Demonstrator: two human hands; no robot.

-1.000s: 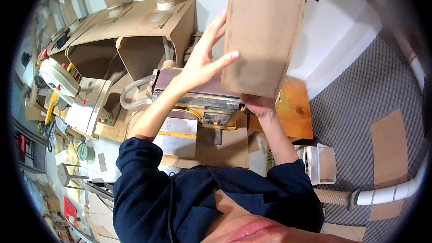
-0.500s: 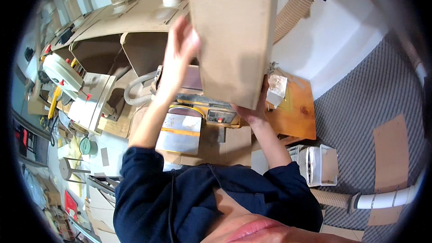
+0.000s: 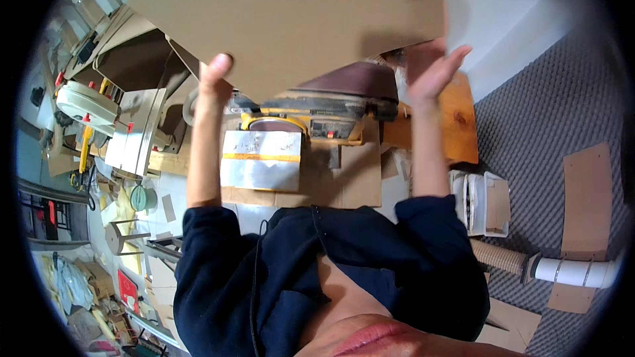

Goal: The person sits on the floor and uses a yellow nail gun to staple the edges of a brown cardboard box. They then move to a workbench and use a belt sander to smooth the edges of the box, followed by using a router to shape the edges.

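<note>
Turned since earlier, the brown panel [image 3: 284,20] is over the belt sander [image 3: 350,86]; left hand [image 3: 213,80] holds its edge, right hand [image 3: 431,80] wide, contact unclear.

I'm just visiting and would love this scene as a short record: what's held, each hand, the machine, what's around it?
Main item: large brown board, raised, partly out of view
Left hand: at the board's lower left edge; fingers mostly hidden
Right hand: open beside the board's right side; contact unclear
Machine: belt sander, partly hidden by the board
Nearby: metal plate with yellow strip; wooden table at right
</note>
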